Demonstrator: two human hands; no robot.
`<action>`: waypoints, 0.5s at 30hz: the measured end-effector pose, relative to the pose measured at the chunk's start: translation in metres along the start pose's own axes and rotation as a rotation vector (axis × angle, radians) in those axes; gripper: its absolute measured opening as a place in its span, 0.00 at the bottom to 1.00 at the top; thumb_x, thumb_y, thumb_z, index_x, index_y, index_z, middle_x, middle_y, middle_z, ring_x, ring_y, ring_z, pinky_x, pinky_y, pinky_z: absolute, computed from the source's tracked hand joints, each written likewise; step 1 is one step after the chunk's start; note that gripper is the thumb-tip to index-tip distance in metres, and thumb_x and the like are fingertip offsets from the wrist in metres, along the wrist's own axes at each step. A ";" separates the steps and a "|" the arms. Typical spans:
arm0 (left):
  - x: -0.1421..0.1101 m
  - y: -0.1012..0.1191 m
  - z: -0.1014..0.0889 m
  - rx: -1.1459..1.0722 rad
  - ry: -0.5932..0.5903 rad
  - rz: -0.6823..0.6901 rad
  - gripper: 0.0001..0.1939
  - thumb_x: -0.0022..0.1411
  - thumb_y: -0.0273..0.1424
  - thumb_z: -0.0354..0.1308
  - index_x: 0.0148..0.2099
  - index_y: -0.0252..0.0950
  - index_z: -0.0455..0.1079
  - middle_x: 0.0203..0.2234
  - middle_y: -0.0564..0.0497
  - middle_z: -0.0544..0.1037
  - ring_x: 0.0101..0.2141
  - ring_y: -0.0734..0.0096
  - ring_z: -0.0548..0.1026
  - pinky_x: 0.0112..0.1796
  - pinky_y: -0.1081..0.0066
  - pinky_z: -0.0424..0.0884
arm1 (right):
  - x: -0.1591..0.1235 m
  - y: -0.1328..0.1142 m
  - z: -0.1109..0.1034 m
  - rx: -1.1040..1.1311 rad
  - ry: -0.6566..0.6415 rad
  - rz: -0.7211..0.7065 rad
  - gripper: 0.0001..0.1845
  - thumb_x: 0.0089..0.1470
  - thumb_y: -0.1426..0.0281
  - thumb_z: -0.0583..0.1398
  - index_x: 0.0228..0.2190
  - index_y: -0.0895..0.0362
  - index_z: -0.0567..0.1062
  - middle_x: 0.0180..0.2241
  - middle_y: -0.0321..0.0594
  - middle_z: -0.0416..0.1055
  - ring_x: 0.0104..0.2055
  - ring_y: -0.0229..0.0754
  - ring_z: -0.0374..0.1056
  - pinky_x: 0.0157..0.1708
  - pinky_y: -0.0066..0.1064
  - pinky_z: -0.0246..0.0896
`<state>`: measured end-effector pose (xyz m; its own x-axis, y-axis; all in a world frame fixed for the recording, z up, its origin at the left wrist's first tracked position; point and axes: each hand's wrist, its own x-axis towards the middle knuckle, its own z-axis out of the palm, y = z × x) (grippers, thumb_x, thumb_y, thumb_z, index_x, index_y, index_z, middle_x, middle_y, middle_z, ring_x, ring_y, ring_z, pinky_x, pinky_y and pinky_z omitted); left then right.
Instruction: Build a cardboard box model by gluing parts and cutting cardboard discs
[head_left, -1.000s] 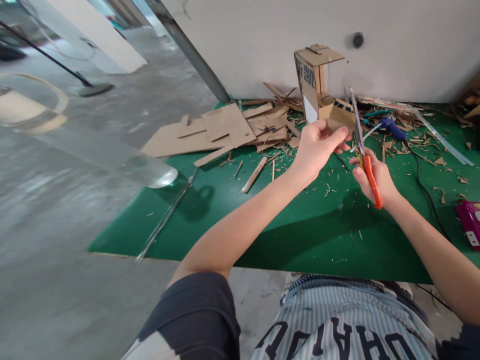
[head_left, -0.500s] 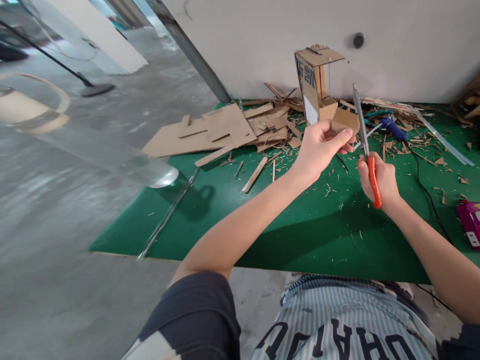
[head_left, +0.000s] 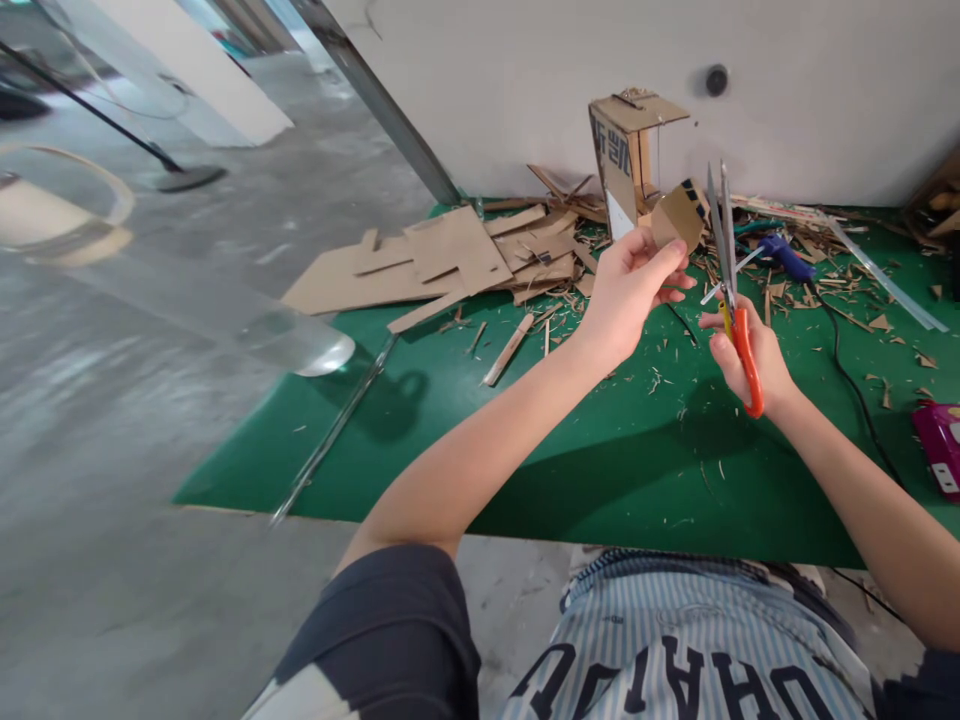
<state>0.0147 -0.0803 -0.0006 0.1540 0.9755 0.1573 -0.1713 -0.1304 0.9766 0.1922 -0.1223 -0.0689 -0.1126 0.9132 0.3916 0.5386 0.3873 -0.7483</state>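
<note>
My left hand (head_left: pixel 634 280) pinches a small piece of cardboard (head_left: pixel 679 218) between thumb and fingers, its dark-printed edge turned up and to the right. In my right hand (head_left: pixel 754 350) is a pair of scissors (head_left: pixel 731 280) with orange handles, the blades pointing up and slightly parted. The blades stand just right of the cardboard, apart from it. Both hands are held above the green tabletop (head_left: pixel 600 440). Behind the left hand an upright cardboard structure (head_left: pixel 616 160) with dark printed characters leans near the wall.
Flat cardboard pieces (head_left: pixel 450 250) and scraps lie in a heap at the back left. A blue glue gun (head_left: pixel 787 257) with a black cord rests beyond my right hand. At the right edge sits a magenta box (head_left: pixel 937 445); a clear strip (head_left: pixel 334 430) lies on the left.
The scissor blades came together half a second ago and are now parted again. My left hand has tilted the cardboard piece and shifted it slightly left, away from the blades.
</note>
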 end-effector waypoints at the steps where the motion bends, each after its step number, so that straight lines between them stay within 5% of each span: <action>1: 0.000 -0.001 0.000 0.009 -0.001 -0.006 0.10 0.65 0.37 0.63 0.37 0.38 0.68 0.33 0.52 0.77 0.33 0.74 0.80 0.34 0.72 0.75 | 0.000 0.000 0.000 0.005 -0.011 -0.001 0.43 0.54 0.39 0.55 0.60 0.56 0.65 0.44 0.50 0.81 0.42 0.54 0.79 0.44 0.49 0.72; 15: -0.005 0.005 0.001 -0.018 -0.087 -0.061 0.07 0.63 0.32 0.65 0.34 0.36 0.72 0.28 0.52 0.79 0.29 0.78 0.78 0.33 0.76 0.75 | 0.001 -0.005 0.000 -0.035 -0.026 0.005 0.41 0.54 0.42 0.56 0.57 0.58 0.67 0.42 0.50 0.81 0.39 0.53 0.78 0.44 0.49 0.72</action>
<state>0.0145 -0.0860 0.0036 0.2482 0.9624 0.1101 -0.1767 -0.0667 0.9820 0.1896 -0.1230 -0.0651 -0.1311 0.9183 0.3734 0.5678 0.3783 -0.7310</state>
